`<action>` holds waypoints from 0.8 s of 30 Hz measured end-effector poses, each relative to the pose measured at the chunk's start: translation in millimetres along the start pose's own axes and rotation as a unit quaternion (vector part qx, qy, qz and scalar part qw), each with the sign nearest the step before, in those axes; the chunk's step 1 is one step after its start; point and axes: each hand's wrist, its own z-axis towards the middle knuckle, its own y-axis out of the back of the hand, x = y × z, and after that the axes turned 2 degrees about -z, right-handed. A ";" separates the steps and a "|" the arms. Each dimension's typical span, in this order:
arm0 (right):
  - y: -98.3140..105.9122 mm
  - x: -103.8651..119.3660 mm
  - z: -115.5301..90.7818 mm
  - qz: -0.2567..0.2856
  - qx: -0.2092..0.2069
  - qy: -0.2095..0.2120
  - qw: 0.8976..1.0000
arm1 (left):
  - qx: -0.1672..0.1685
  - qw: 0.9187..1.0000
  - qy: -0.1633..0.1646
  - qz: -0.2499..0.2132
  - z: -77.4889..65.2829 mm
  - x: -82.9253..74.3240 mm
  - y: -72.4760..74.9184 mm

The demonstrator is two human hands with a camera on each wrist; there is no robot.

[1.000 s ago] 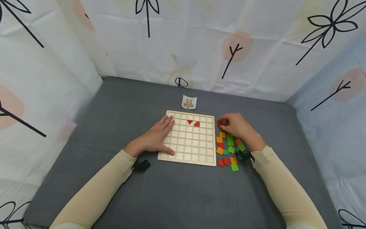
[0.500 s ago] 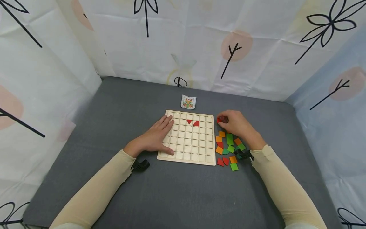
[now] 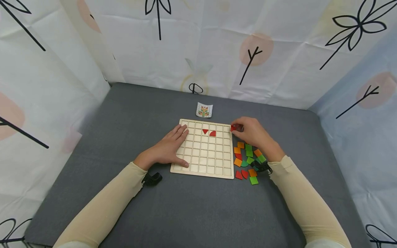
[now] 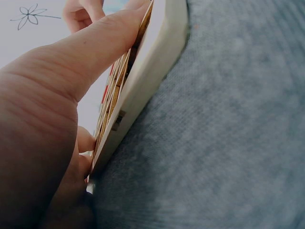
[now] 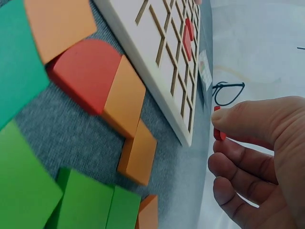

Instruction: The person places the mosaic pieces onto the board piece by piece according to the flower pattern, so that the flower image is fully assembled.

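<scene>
We see the left hand (image 3: 167, 148) spread over the left side of the gridded wooden board (image 3: 203, 160), fingers extended and thumb near its front edge, resting there without grasping anything; the right hand (image 3: 252, 132) pinches a small red tile (image 5: 218, 124) between thumb and index finger, its other fingers loosely bent; from the head view we find this tile at the board's far right corner, though we cannot tell whether the two touch.

On the grid we see a red triangle (image 3: 205, 131) and, just right of it, a red quarter-circle (image 3: 213, 133); beside the board's right edge lie loose orange, red and green tiles (image 3: 250, 153), and in the right wrist view a round-edged red tile (image 5: 88, 74) sits between orange ones; beyond the board's far edge, a printed pattern card (image 3: 204, 110) lies on the grey table (image 3: 186, 210).
</scene>
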 end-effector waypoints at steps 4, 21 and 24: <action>0.1 4.8 2.0 0.004 -0.001 0.006 1.000 | 0.000 1.000 0.000 -0.003 -0.1 -0.5 0.1; -0.7 19.2 10.6 0.003 -0.009 0.032 0.999 | -0.004 1.000 -0.005 -0.009 0.6 -0.7 -0.2; -1.0 21.8 12.6 0.002 -0.009 0.034 0.999 | -0.002 1.000 -0.001 -0.008 0.5 -0.5 0.2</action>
